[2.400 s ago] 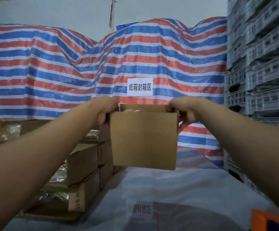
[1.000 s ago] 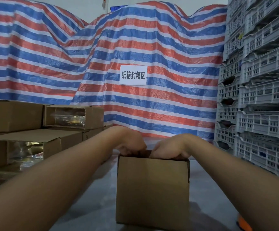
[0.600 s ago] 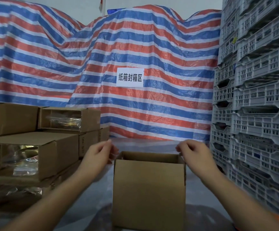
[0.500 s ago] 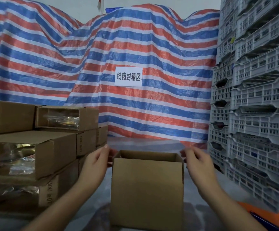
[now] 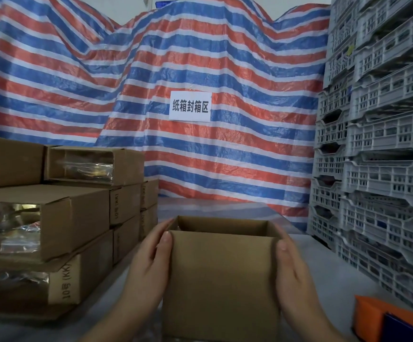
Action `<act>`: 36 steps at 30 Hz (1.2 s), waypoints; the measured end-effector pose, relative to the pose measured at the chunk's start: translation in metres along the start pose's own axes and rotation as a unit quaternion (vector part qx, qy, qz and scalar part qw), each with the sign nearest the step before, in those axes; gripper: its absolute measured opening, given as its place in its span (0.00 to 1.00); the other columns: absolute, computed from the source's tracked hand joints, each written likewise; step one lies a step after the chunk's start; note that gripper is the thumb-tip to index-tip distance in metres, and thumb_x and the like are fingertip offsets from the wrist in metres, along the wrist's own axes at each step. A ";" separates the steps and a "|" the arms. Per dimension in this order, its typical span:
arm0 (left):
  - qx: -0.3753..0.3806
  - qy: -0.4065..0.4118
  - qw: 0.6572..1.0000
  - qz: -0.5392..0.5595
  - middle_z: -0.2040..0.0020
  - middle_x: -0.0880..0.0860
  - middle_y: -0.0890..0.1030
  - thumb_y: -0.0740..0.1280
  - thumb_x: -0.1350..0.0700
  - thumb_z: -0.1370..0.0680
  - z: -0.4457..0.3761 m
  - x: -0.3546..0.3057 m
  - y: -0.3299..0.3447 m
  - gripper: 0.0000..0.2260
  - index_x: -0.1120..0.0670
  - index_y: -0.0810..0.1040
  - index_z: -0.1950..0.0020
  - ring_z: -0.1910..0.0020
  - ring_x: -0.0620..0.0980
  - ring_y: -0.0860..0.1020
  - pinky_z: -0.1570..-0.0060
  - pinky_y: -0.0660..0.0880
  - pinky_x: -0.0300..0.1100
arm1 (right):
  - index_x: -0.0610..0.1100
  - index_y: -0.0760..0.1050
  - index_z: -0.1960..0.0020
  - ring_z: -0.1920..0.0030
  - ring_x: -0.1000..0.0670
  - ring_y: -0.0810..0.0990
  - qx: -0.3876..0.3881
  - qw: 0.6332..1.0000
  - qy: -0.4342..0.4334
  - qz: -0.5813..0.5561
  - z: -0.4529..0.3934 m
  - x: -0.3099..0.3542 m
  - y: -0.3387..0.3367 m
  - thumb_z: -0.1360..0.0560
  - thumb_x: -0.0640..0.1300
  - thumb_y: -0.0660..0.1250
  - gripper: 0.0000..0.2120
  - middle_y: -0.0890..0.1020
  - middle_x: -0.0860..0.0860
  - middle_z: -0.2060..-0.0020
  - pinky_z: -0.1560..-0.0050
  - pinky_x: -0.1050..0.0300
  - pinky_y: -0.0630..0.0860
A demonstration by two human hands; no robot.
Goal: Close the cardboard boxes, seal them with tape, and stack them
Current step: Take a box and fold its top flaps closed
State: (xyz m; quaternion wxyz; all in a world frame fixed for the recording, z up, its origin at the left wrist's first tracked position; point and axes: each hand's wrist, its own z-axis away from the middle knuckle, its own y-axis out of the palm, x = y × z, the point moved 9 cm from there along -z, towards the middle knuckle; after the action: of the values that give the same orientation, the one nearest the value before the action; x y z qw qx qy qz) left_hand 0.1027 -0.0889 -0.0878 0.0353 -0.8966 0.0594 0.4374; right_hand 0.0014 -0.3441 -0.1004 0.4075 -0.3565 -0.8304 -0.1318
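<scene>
Standing upright on the surface (image 5: 324, 280), an unsealed cardboard box (image 5: 221, 280) was flanked by the left hand (image 5: 151, 262) and right hand (image 5: 292, 265), each grip flat and open-fingered against a side wall. Closing, taping and stacking were judged outstanding. Stacked boxes (image 5: 52, 218) were seen left, grey crates (image 5: 378, 169) right, an orange tape dispenser (image 5: 385, 319) nearby; nothing was blocking.

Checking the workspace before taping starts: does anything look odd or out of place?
Nothing is spilled or damaged. The box between the left hand and right hand is open on top, and the stacked boxes at left show plastic-wrapped contents through open ends.
</scene>
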 end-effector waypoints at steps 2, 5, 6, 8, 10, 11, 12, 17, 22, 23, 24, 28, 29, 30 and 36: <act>-0.011 -0.051 0.996 0.066 0.50 0.41 0.83 0.53 0.41 0.19 -0.004 0.002 0.002 0.16 0.42 0.79 0.44 0.46 0.40 0.79 0.46 0.74 0.43 | 0.76 0.68 0.39 0.40 0.80 0.63 0.012 1.000 0.027 -0.012 0.001 -0.003 0.004 0.34 0.79 0.52 0.25 0.67 0.79 0.39 0.42 0.78 0.60; -0.008 -0.145 0.973 0.179 0.46 0.56 0.84 0.53 0.46 0.16 -0.005 0.005 0.011 0.18 0.53 0.78 0.40 0.44 0.54 0.81 0.47 0.75 0.48 | 0.77 0.69 0.36 0.34 0.62 0.72 0.020 0.988 0.120 -0.098 -0.003 -0.020 0.010 0.40 0.85 0.54 0.35 0.73 0.69 0.35 0.34 0.55 0.69; -0.008 -0.147 0.972 0.184 0.45 0.57 0.83 0.54 0.48 0.16 -0.006 0.002 0.011 0.17 0.54 0.78 0.38 0.44 0.55 0.80 0.48 0.75 0.48 | 0.72 0.70 0.33 0.34 0.53 0.74 0.032 0.977 0.161 -0.132 -0.004 -0.027 0.014 0.39 0.83 0.55 0.37 0.75 0.61 0.34 0.33 0.46 0.71; 0.017 -0.148 0.972 0.179 0.44 0.56 0.83 0.58 0.49 0.17 -0.006 -0.002 0.013 0.15 0.53 0.78 0.37 0.42 0.55 0.80 0.44 0.75 0.49 | 0.64 0.72 0.31 0.34 0.46 0.77 0.057 0.968 0.193 -0.152 -0.008 -0.034 0.018 0.37 0.83 0.58 0.40 0.78 0.52 0.34 0.32 0.38 0.72; 0.055 -0.162 0.971 0.169 0.45 0.54 0.84 0.61 0.48 0.20 -0.007 -0.004 0.017 0.14 0.51 0.80 0.39 0.42 0.54 0.80 0.37 0.73 0.53 | 0.63 0.74 0.32 0.36 0.48 0.79 0.058 0.973 0.176 -0.140 -0.010 -0.032 0.016 0.40 0.83 0.61 0.42 0.81 0.53 0.36 0.33 0.40 0.73; 0.063 -0.172 0.968 0.171 0.45 0.54 0.84 0.63 0.48 0.22 -0.007 -0.003 0.018 0.14 0.50 0.80 0.39 0.42 0.55 0.80 0.37 0.73 0.54 | 0.63 0.74 0.33 0.36 0.49 0.79 0.053 0.976 0.162 -0.133 -0.011 -0.030 0.014 0.41 0.83 0.62 0.42 0.81 0.54 0.37 0.33 0.41 0.73; 0.065 -0.181 0.965 0.177 0.44 0.54 0.84 0.64 0.48 0.23 -0.007 -0.002 0.018 0.14 0.49 0.80 0.39 0.42 0.55 0.80 0.38 0.74 0.53 | 0.63 0.75 0.33 0.36 0.50 0.79 0.049 0.979 0.149 -0.130 -0.012 -0.028 0.012 0.41 0.82 0.62 0.42 0.82 0.54 0.38 0.32 0.42 0.73; 0.071 -0.156 0.972 0.163 0.46 0.52 0.85 0.65 0.42 0.25 -0.007 -0.004 0.017 0.17 0.47 0.82 0.41 0.45 0.52 0.82 0.45 0.76 0.51 | 0.60 0.74 0.32 0.33 0.52 0.76 0.050 0.983 0.118 -0.135 -0.015 -0.022 0.008 0.38 0.76 0.62 0.38 0.79 0.57 0.35 0.28 0.42 0.69; 0.062 -0.141 0.983 0.102 0.47 0.51 0.84 0.64 0.47 0.22 -0.009 -0.012 0.009 0.10 0.47 0.84 0.48 0.48 0.51 0.82 0.48 0.76 0.49 | 0.62 0.77 0.36 0.37 0.54 0.78 0.035 0.987 0.108 -0.117 -0.018 -0.025 0.007 0.38 0.76 0.58 0.36 0.81 0.59 0.40 0.31 0.43 0.71; 0.072 -0.160 0.981 0.079 0.46 0.52 0.84 0.63 0.52 0.20 -0.016 -0.010 0.013 0.09 0.50 0.84 0.50 0.49 0.53 0.81 0.49 0.76 0.48 | 0.63 0.76 0.36 0.37 0.54 0.78 0.038 0.987 0.109 -0.115 -0.018 -0.026 0.007 0.38 0.77 0.58 0.35 0.81 0.59 0.40 0.31 0.43 0.72; 0.082 -0.186 0.978 0.053 0.44 0.54 0.82 0.63 0.55 0.20 -0.021 -0.008 0.016 0.08 0.54 0.82 0.52 0.49 0.54 0.80 0.50 0.76 0.47 | 0.63 0.76 0.37 0.37 0.54 0.78 0.041 0.987 0.109 -0.112 -0.018 -0.026 0.008 0.38 0.77 0.58 0.35 0.81 0.59 0.40 0.31 0.43 0.72; 0.127 -0.265 0.955 0.031 0.46 0.60 0.77 0.65 0.59 0.20 -0.039 -0.001 0.028 0.04 0.59 0.76 0.49 0.43 0.57 0.75 0.34 0.69 0.49 | 0.65 0.78 0.39 0.38 0.56 0.78 0.044 0.987 0.105 -0.115 -0.018 -0.024 0.007 0.37 0.76 0.58 0.31 0.82 0.62 0.42 0.32 0.45 0.72; 0.111 -0.276 0.955 0.021 0.51 0.59 0.76 0.64 0.59 0.20 -0.044 0.001 0.026 0.04 0.59 0.76 0.50 0.47 0.56 0.75 0.36 0.70 0.47 | 0.65 0.78 0.39 0.38 0.56 0.78 0.046 0.987 0.104 -0.115 -0.017 -0.023 0.007 0.37 0.76 0.58 0.31 0.82 0.62 0.43 0.32 0.45 0.73; 0.104 -0.277 0.955 0.005 0.53 0.57 0.76 0.63 0.60 0.19 -0.048 0.000 0.024 0.04 0.59 0.76 0.50 0.51 0.54 0.74 0.39 0.70 0.46 | 0.64 0.78 0.39 0.38 0.55 0.79 0.045 0.987 0.106 -0.116 -0.017 -0.023 0.007 0.38 0.76 0.59 0.31 0.82 0.62 0.43 0.33 0.45 0.73; 0.173 -0.221 0.960 -0.019 0.58 0.55 0.78 0.60 0.65 0.19 -0.046 -0.004 0.025 0.10 0.59 0.76 0.58 0.59 0.48 0.76 0.47 0.74 0.42 | 0.65 0.79 0.41 0.39 0.52 0.80 0.058 0.982 0.121 -0.130 -0.015 -0.023 0.008 0.37 0.75 0.61 0.30 0.84 0.57 0.43 0.33 0.41 0.74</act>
State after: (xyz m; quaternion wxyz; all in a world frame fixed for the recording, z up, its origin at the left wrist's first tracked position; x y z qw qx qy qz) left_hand 0.1328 -0.1186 -0.0565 0.2109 -0.7588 0.1079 0.6067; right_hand 0.0256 -0.3574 -0.1093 0.5041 -0.2024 -0.8207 -0.1773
